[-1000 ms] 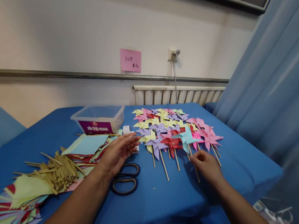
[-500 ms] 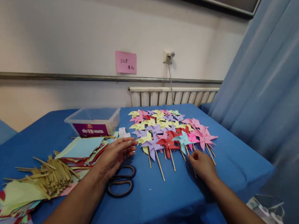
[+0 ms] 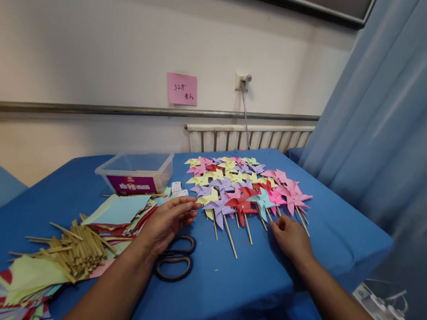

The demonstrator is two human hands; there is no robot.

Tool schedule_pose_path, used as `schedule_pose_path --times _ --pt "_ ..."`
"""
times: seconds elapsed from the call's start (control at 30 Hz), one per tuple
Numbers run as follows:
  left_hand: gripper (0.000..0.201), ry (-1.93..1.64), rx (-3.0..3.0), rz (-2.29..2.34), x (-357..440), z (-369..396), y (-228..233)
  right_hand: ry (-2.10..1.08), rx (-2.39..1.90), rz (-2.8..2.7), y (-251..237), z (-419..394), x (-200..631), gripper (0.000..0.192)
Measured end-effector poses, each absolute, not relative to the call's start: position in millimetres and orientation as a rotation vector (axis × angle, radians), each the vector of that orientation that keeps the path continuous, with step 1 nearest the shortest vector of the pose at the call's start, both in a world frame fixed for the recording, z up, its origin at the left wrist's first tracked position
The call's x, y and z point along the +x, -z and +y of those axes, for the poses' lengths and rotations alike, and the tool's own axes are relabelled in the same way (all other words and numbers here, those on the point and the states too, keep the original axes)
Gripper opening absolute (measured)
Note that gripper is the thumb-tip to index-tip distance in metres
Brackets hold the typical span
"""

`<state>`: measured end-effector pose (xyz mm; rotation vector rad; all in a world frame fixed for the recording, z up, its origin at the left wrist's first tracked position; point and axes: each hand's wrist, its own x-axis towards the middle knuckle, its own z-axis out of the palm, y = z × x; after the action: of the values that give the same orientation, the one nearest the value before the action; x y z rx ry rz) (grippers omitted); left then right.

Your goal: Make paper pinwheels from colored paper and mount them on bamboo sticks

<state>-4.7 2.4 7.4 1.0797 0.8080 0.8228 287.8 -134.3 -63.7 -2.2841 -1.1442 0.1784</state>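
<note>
Pinwheels [image 3: 245,186], paper, in yellow, pink, purple, red and light blue, each pinned to a thin wooden stick, lie overlapped in rows on the far right part of the blue table [image 3: 218,289], their sticks pointing toward the near edge. Right hand [image 3: 290,237] lies just before the pinwheels, its fingers curled at a stick's end; whether they pinch it cannot be told. Left hand [image 3: 166,222], left of the pinwheels, is spread flat and loose, holding nothing, its fingertips just short of the nearest purple wheel, its wrist above the scissors [image 3: 175,261]. Farther left of the pinwheels: paper sheets [image 3: 120,210], a heap of sticks [image 3: 75,249], a clear box [image 3: 137,171]. Bare cloth lies between the pinwheels and the table's near and right edges; a blue curtain [image 3: 400,118] hangs beyond the right edge.
</note>
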Motion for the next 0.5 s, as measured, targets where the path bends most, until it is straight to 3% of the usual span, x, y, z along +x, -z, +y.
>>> schedule_pose_path --times 0.5 --pt "0.033 -0.820 1.084 0.824 -4.6 -3.3 -12.4 -0.167 -2.318 -1.177 61.3 -141.3 285.9 0.020"
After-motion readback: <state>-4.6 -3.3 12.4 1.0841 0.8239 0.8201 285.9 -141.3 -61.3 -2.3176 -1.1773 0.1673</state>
